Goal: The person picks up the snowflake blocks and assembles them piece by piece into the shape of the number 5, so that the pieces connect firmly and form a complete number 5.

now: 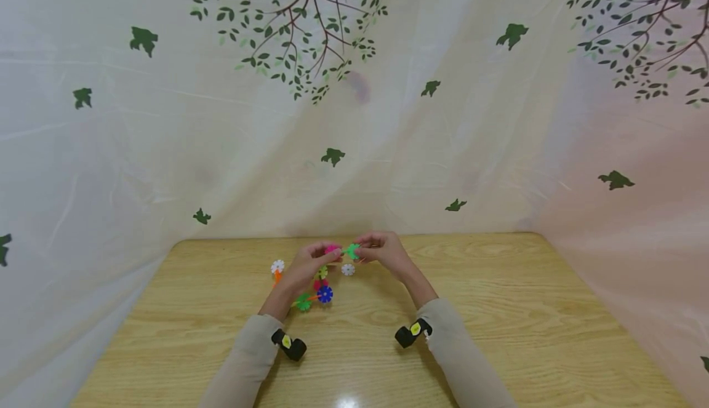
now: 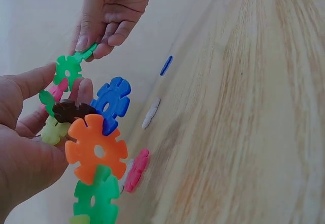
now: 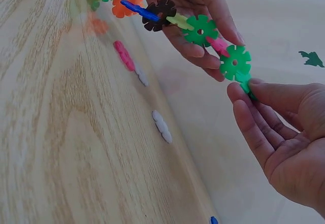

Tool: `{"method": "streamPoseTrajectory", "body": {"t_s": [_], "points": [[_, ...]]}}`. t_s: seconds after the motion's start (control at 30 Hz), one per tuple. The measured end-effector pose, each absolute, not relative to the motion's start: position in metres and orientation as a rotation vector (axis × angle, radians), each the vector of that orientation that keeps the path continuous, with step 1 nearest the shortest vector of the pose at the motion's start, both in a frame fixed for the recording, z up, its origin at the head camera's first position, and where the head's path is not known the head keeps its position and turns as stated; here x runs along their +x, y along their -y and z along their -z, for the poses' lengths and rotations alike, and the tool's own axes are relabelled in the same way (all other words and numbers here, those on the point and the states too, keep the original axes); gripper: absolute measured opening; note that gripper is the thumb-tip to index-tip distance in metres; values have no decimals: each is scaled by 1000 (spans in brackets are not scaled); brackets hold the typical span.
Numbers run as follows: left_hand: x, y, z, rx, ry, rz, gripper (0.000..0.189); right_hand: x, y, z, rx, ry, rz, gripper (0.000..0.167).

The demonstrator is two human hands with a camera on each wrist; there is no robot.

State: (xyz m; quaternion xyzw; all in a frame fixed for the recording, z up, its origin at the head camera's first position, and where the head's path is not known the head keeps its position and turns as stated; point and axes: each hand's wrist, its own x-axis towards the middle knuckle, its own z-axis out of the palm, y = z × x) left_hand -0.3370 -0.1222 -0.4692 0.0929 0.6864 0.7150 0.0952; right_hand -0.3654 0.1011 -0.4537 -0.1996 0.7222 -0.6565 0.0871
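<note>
Right grip (image 3: 292, 137) pinches the end green notched disc (image 3: 244, 84); left grip (image 2: 28, 148) holds the disc chain (image 2: 84, 145), which uneven twisting could separate.

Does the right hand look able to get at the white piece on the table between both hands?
Probably yes: the white piece lies uncovered close by, though the right hand may first have to release the green piece it pinches.
</note>
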Motion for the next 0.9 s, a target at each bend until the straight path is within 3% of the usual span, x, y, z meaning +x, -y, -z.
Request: {"method": "streamPoseTrajectory", "body": {"t_s": [0.9], "points": [[-308,112,465,252,-2098,-2128,35,-346,-108,448,-622,-2185,1898,21]]}}
